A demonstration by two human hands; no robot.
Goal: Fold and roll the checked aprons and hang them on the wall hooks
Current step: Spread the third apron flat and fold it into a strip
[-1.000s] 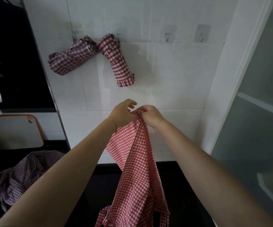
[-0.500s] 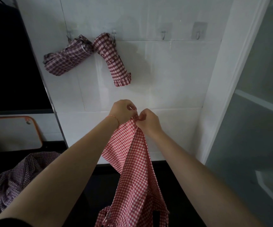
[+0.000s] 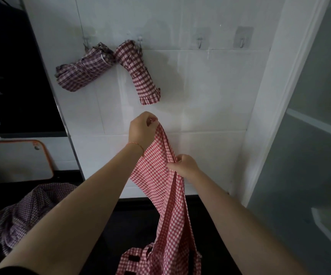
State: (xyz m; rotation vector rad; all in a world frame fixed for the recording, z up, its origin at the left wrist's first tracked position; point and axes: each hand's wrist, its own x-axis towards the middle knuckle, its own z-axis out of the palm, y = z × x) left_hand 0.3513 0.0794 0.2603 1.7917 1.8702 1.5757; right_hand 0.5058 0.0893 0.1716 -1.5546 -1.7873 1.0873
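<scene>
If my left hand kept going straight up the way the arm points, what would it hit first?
Probably the frilled bottom end of the red checked roll hanging above your left hand; depth is unclear, so it might meet the tiled wall instead.

my left hand [image 3: 141, 130] pinches the top of the red checked apron [image 3: 166, 197] at mid frame, my right hand [image 3: 184, 167] grips its edge lower down; two rolled aprons [image 3: 85, 73] [image 3: 138, 72] hang on hooks at upper left

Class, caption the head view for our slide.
Both hands grip a red checked apron below two rolled aprons.
</scene>
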